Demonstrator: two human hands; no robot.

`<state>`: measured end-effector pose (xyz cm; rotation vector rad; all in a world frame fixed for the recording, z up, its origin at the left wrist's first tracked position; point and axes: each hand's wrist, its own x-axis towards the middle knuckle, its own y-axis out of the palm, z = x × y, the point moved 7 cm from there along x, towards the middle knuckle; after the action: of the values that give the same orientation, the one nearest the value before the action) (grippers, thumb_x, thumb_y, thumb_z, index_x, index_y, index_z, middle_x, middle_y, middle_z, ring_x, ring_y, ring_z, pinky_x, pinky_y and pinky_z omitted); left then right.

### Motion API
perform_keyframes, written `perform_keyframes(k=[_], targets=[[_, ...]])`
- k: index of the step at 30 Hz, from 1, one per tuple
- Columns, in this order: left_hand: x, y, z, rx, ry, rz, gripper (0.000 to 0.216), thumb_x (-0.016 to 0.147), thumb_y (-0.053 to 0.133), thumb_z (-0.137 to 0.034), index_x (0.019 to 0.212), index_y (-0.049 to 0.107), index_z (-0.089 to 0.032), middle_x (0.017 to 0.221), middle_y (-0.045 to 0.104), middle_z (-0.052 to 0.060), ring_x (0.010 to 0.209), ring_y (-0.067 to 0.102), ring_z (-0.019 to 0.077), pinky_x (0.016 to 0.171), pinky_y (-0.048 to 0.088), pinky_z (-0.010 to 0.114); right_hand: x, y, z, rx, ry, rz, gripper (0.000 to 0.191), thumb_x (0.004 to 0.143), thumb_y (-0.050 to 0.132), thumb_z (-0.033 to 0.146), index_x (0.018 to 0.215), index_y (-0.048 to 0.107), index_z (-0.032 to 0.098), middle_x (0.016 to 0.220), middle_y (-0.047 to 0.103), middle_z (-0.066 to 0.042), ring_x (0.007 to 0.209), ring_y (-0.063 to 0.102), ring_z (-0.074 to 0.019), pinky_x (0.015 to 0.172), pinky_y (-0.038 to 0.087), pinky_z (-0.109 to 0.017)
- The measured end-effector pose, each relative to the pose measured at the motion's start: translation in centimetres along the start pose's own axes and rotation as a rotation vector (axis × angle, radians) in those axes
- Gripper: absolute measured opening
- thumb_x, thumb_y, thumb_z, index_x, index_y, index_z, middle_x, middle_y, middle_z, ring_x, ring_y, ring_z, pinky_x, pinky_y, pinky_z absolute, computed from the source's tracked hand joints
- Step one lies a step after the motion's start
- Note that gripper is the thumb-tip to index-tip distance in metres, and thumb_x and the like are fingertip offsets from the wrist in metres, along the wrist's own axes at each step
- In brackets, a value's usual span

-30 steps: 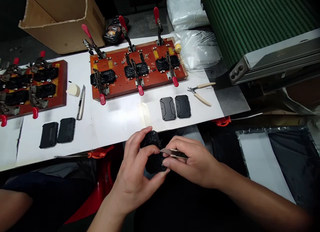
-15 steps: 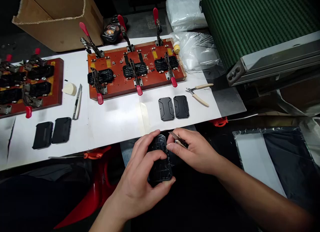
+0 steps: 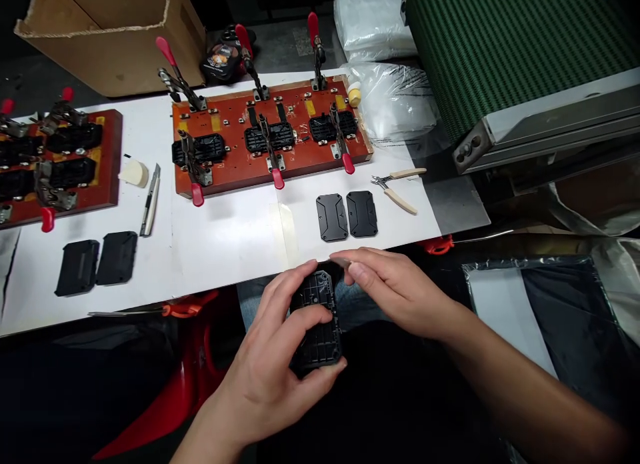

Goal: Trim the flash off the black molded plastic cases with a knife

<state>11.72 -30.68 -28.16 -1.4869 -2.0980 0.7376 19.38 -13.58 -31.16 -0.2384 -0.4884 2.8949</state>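
My left hand (image 3: 270, 347) is closed round a black plastic cover (image 3: 320, 341), its ribbed inner side turned up, with the thumb at its lower edge and fingers over its far edge and side. Just right of the cover's top corner, my right hand (image 3: 395, 287) pinches a utility knife (image 3: 341, 261). Only the blade end shows; the handle is hidden in the fingers. The blade stands apart from the cover. Beyond, on the white table, lie two finished-looking black covers (image 3: 333, 217) side by side, smooth face up, beside cutting pliers (image 3: 399, 189) with cream handles.
A red-brown fixture board (image 3: 235, 174) with red-handled toggle clamps holds several black parts. Another fixture (image 3: 111, 164) stands left, near a second knife (image 3: 151, 201) and two more black covers (image 3: 117, 257). A cardboard box (image 3: 115, 57) and green conveyor (image 3: 520, 57) stand behind.
My right hand has lifted slightly off the cover's edge and turned, so the knife handle is now hidden. My left hand keeps its hold on the cover. The view has shifted slightly.
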Motion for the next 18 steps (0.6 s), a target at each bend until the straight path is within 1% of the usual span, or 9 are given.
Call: perform_keyframes(k=[3,7,10,18], targets=[[0.1,-0.4,0.1,0.045,0.048,-0.027,0.04,0.087,0.08,-0.018,0.123,0.061,-0.018,0.167,0.034,0.018,0.154,0.035,0.0345,0.123,0.036,0.055,-0.1,0.1,0.7,-0.172,-0.081,0.035,0.037,0.113,0.049,0.021,0.146,0.065,0.018,0.12,0.072,-0.004,0.107,0.067,-0.0192,0.097,0.048,-0.03],[0.3,-0.8,0.0,0.075,0.099,-0.032,0.041,0.087,0.082,-0.018,0.123,0.062,-0.015,0.166,0.036,0.022,0.153,0.037,0.038,0.121,0.039,0.059,-0.2,0.3,1.3,-0.294,-0.148,0.073,0.04,0.111,0.048,0.017,0.147,0.065,0.016,0.109,0.071,-0.005,0.094,0.066,-0.0208,0.084,0.051,-0.032],[0.3,-1.1,-0.2,0.085,0.113,-0.039,0.04,0.087,0.082,-0.017,0.121,0.063,-0.015,0.165,0.038,0.023,0.152,0.038,0.0393,0.119,0.041,0.061,-0.1,0.4,1.5,-0.339,-0.159,0.089,0.041,0.11,0.048,0.014,0.147,0.065,0.017,0.105,0.07,-0.004,0.091,0.066,-0.0206,0.08,0.05,-0.032],[0.0,-0.7,-0.4,0.087,0.136,-0.043,0.037,0.085,0.083,-0.016,0.117,0.066,-0.013,0.164,0.038,0.026,0.152,0.039,0.0418,0.118,0.042,0.062,-0.5,0.3,1.6,-0.369,-0.187,0.176,0.042,0.11,0.051,0.014,0.15,0.062,0.018,0.107,0.071,-0.003,0.095,0.067,-0.0207,0.084,0.051,-0.032]])
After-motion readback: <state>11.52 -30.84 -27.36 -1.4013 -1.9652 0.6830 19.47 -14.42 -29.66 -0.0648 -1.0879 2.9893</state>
